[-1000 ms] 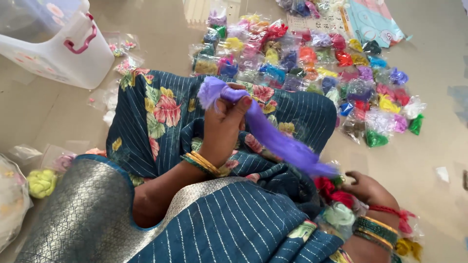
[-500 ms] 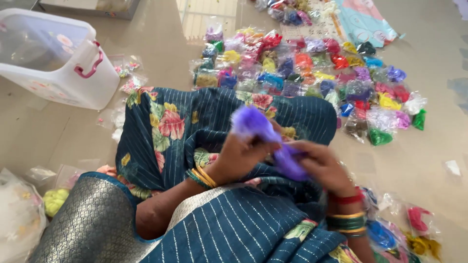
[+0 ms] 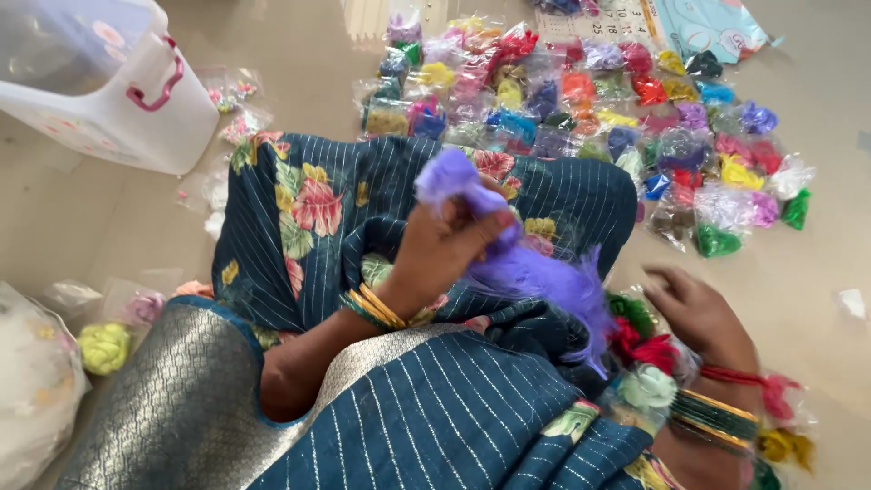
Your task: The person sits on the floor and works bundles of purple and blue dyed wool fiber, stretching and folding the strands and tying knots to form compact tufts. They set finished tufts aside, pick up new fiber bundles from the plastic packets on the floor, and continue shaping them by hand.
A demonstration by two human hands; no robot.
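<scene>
Head view: the left hand (image 3: 445, 249) is closed around a bunch of purple fibre (image 3: 535, 272), pinching it near its upper end so that a short tuft sticks up above the fingers and the longer tail trails down and to the right across the lap. The right hand (image 3: 699, 313) is open, fingers loosely spread, holding nothing; it hovers near the tail's frayed end, just beside a few red, green and pale tufts (image 3: 644, 354) lying at the knee.

The purple fibre sits over the blue striped, flower-printed cloth (image 3: 308, 209) that covers the lap. It looks very light, soft and limp, with wispy ends that would likely shed or snag; it seems to hold best pinched firmly in the bunched middle, not at the loose tips.

On the floor (image 3: 817, 82) beyond the knees lies a spread of small clear packets of coloured fibre (image 3: 581, 100), many colours, touching one another. A white plastic tub with a pink handle (image 3: 109, 91) stands at the upper left, with a yellow bundle (image 3: 104, 345) at the lower left.
</scene>
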